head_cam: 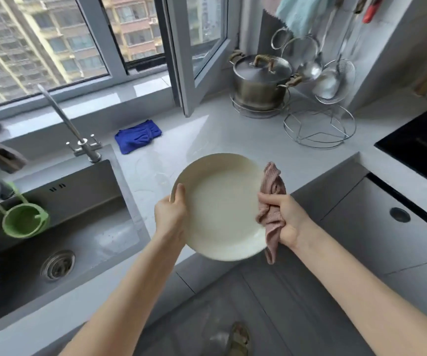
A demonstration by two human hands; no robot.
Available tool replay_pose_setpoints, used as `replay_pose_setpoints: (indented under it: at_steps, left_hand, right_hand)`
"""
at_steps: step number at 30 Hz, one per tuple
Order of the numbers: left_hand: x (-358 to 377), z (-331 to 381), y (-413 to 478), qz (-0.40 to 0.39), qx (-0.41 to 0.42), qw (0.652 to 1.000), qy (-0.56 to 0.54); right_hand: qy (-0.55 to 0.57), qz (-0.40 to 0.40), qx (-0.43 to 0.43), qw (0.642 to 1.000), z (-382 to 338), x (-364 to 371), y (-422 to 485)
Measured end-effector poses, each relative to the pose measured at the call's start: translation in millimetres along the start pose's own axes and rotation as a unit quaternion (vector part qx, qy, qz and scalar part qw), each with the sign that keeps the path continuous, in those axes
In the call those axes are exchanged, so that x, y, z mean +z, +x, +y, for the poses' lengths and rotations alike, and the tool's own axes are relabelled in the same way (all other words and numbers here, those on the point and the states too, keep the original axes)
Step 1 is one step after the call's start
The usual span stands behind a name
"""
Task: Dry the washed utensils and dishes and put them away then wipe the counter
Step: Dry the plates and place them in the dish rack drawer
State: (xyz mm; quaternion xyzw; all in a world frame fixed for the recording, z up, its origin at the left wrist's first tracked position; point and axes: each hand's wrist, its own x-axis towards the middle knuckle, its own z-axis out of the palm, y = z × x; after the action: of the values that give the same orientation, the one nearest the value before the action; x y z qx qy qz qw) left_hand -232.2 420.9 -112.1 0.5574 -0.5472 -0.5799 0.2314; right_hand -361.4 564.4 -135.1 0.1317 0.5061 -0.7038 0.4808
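1. The counter (233, 134) stretches beyond both hands. Past the left hand's grip it carries faint wet rings and streaks, so I judge that the final wipe is not yet done.
2. The sink (78, 227), out to the left of the gripping left hand, holds no dishes that I can see. Only a green strainer (24, 222) hangs at its edge. No other washed utensils show near the hands, so this may be one of the last pieces, though part of the counter lies out of view.
3. The plate (220, 206) is held in the air between the two hands, over the counter's front edge, with its face turned up to the camera. It is round, cream-white and shallow, with a raised rim and no chips that I can see. Its face has a dull sheen, but the blur makes it hard to say whether any water remains. Drying appears to be in hand, and putting the plate away is yet to come.
4. The left hand (171, 214) grips the plate's left rim, thumb over the inner edge and fingers beneath.
5. The right hand (286, 219) is closed round a bunched pink cloth (271, 186), which presses against the plate's right rim. The cloth's loose ends stick out above and below the fist.
6. A crumpled blue cloth (137, 137) lies on the counter well beyond the left hand, near the tap. It would likely serve for the wipe.
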Motion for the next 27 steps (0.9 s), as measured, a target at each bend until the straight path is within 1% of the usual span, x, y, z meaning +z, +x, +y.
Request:
replay_pose_setpoints:
  at_steps: [2, 4, 6, 7, 8, 9, 10, 12, 13, 15, 16, 17, 18, 19, 20, 21, 24, 27]
  left_hand:
    - [19.7, -13.7, -20.1, 0.044, -0.022, 0.997, -0.054]
    - [40.7, -27.9, -49.0, 0.085, -0.052, 0.986, -0.132]
    - [49.2, -43.0, -81.3, 0.085, -0.077, 0.974, -0.194]
    - [44.8, -49.6, -93.0, 0.064, -0.079, 0.974, -0.203]
    - [35.2, -57.0, -100.3, 0.026, -0.064, 0.980, -0.187]
    - [20.1, -65.4, -102.0, -0.036, -0.040, 0.986, -0.158]
    - [1.6, -70.1, -102.4, -0.122, -0.016, 0.982, -0.141]
    - [-33.5, -67.4, -84.3, -0.282, 0.022, 0.952, -0.113]
    - [-46.8, -61.9, -72.6, -0.341, 0.032, 0.936, -0.086]
    - [-59.9, -50.2, -58.7, -0.435, 0.037, 0.900, 0.012]
    - [-61.0, -48.2, -61.4, -0.462, 0.047, 0.883, 0.074]
    - [-59.8, -48.0, -70.8, -0.477, 0.076, 0.866, 0.127]
    - [-56.7, -51.5, -83.5, -0.469, 0.109, 0.861, 0.165]
    - [-53.5, -57.6, -97.9, -0.449, 0.135, 0.864, 0.183]
    - [-51.7, -63.8, -113.5, -0.430, 0.152, 0.870, 0.185]
    - [-50.0, -70.5, -126.4, -0.413, 0.150, 0.881, 0.174]
    - [-39.7, -93.1, -155.5, -0.367, 0.071, 0.919, 0.124]
    - [-16.8, -117.1, -193.7, -0.318, 0.021, 0.945, 0.072]
  right_hand:
    - [0.084, 0.051, -0.023, 0.995, 20.5, 0.2, -13.1]
    - [0.126, 0.107, -0.065, 0.984, 45.8, 6.3, -21.6]
    - [0.160, 0.143, -0.092, 0.972, 67.1, 11.2, -34.2]
    - [0.176, 0.151, -0.097, 0.968, 73.4, 11.3, -43.3]
    - [0.175, 0.160, -0.105, 0.966, 78.3, 7.5, -52.9]
    - [0.167, 0.169, -0.111, 0.965, 82.2, 2.0, -64.2]
    - [0.156, 0.171, -0.116, 0.966, 85.4, -6.5, -76.3]
    - [0.122, 0.172, -0.106, 0.972, 89.4, -24.1, -102.6]
    - [0.086, 0.176, -0.090, 0.977, 91.3, -33.2, -117.9]
    - [-0.003, 0.172, -0.050, 0.984, 96.2, -52.4, -143.4]
    - [-0.056, 0.160, -0.028, 0.985, 98.6, -60.1, -154.0]
    - [-0.101, 0.150, -0.012, 0.983, 100.5, -66.2, -163.4]
    - [-0.128, 0.146, -0.008, 0.981, 102.3, -71.2, -173.3]
    - [-0.130, 0.151, -0.014, 0.980, 103.7, -75.2, -184.2]
    - [-0.110, 0.162, -0.028, 0.980, 106.2, -80.3, -195.0]
    - [-0.081, 0.171, -0.041, 0.981, 110.2, -87.1, -205.6]
    - [0.041, 0.211, -0.074, 0.974, 132.3, -106.7, -237.0]
    - [0.129, 0.285, -0.113, 0.943, 157.3, -117.8, -256.2]
